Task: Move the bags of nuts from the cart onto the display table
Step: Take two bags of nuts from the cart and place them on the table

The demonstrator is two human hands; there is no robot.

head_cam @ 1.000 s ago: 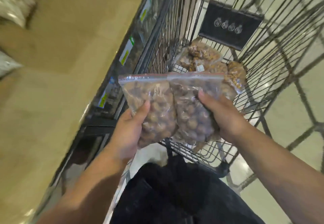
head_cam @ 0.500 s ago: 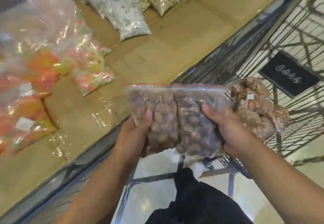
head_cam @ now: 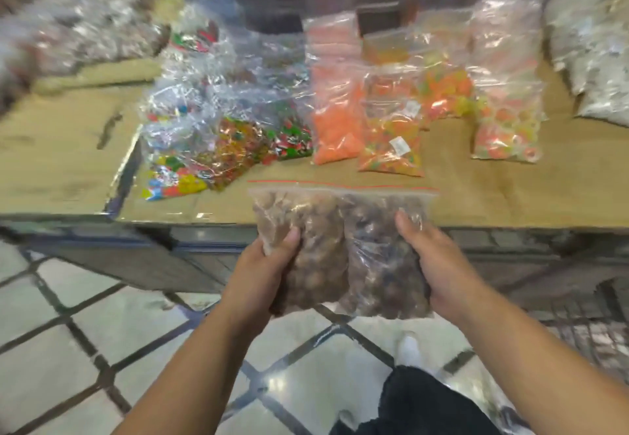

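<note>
Swung round from cart, now facing table (head_cam: 561, 192) square on. Two bags of nuts (head_cam: 343, 250) side by side, held up just off near table edge, not on it yet. Left hand (head_cam: 262, 274) clamped on left bag, right hand (head_cam: 442, 264) clamped on right bag, thumbs in front. Candy bags (head_cam: 391, 138) farther back on table, too jumbled to count.

Pale glossy floor tiles (head_cam: 102, 349) with dark diagonal grout lines catch overhead light. Beyond stands a dark counter base (head_cam: 163, 257) with a tan, cardboard-coloured top (head_cam: 544, 189), its near edge crossing the view.
</note>
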